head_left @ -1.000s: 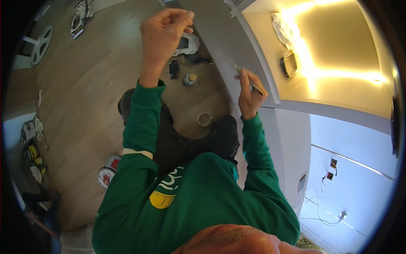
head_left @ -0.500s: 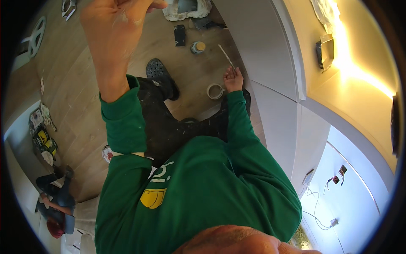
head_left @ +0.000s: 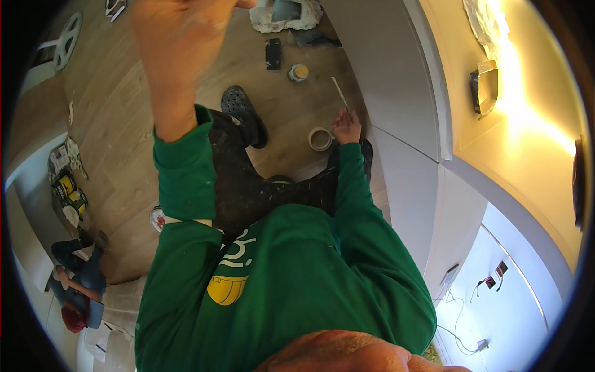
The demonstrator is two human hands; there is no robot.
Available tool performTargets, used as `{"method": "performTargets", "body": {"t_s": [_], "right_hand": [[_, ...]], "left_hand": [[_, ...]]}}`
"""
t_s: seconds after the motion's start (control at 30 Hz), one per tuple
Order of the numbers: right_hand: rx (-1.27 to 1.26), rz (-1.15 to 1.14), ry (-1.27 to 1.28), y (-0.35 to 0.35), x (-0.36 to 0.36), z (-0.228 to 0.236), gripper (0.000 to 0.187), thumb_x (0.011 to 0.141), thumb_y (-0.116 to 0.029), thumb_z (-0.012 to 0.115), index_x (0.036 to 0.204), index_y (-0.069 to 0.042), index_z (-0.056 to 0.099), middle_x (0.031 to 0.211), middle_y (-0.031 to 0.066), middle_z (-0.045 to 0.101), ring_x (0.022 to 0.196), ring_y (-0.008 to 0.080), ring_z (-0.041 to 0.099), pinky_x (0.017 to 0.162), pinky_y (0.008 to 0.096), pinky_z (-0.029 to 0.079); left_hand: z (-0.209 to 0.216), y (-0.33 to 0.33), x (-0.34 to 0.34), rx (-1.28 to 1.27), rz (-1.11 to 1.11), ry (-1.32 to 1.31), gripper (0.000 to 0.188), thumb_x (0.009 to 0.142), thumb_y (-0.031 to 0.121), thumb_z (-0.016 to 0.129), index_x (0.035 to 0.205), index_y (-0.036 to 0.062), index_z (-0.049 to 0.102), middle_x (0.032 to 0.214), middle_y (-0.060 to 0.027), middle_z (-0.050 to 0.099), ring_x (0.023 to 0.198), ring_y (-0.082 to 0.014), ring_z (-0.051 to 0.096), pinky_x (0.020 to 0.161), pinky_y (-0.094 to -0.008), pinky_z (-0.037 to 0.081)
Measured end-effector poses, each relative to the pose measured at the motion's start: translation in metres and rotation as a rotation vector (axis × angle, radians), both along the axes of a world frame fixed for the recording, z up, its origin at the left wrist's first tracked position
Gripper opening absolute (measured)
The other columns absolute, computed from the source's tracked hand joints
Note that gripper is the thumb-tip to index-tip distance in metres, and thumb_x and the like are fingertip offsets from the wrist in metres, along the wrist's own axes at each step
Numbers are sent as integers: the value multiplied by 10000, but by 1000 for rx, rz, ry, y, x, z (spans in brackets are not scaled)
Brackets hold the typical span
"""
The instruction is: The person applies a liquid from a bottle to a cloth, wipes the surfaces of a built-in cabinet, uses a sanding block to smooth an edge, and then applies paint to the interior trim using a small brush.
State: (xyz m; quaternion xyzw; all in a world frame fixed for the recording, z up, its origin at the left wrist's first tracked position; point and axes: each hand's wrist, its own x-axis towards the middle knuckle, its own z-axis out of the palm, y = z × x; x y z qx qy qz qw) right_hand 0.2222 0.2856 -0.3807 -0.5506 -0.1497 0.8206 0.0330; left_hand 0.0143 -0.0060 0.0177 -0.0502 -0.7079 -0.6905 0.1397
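My left hand (head_left: 180, 46) is raised large at the top of the head view, palm turned away. The upper edge cuts off most of its fingers and motion blurs it, so what it holds, if anything, cannot be seen. Lower down at the right, my right hand (head_left: 347, 128) has its fingers closed on a thin pale stick (head_left: 339, 93), which points up and away from me. Close to this hand's left, a round pale ring (head_left: 320, 139), like a tape roll or a small tub, rests on the wooden floor.
A lidded jar (head_left: 298, 73), a dark block (head_left: 273, 54) and a whitish, crumpled-edged tray (head_left: 266, 23) lie ahead. White panels (head_left: 403, 93) border my right. Dark clogs (head_left: 238, 102) are on my feet. Another person (head_left: 80, 285) sits far left, beside bags and tools (head_left: 68, 186).
The whole view has shifted slightly, with floor things lower and further right. My left hand now reaches further past the upper edge. The stick is still in my right hand.
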Motion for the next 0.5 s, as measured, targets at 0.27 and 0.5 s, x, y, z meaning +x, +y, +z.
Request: {"method": "performTargets", "body": {"t_s": [0.27, 0.5], "right_hand": [[-6, 145, 167, -49, 9, 104, 253, 980, -313, 615, 997, -62, 602, 889, 36, 649, 798, 192, 633, 697, 322, 501], [430, 157, 625, -99, -20, 290, 194, 979, -161, 620, 1110, -22, 653, 1041, 120, 691, 860, 215, 667, 729, 322, 534]], "left_hand": [[-1, -3, 0, -125, -15, -108, 237, 889, 177, 734, 983, -41, 725, 832, -104, 732, 730, -167, 714, 690, -257, 530], [3, -5, -2, 101, -33, -116, 209, 884, 149, 733, 966, -42, 724, 818, -104, 720, 706, -160, 703, 667, -257, 537]]}}
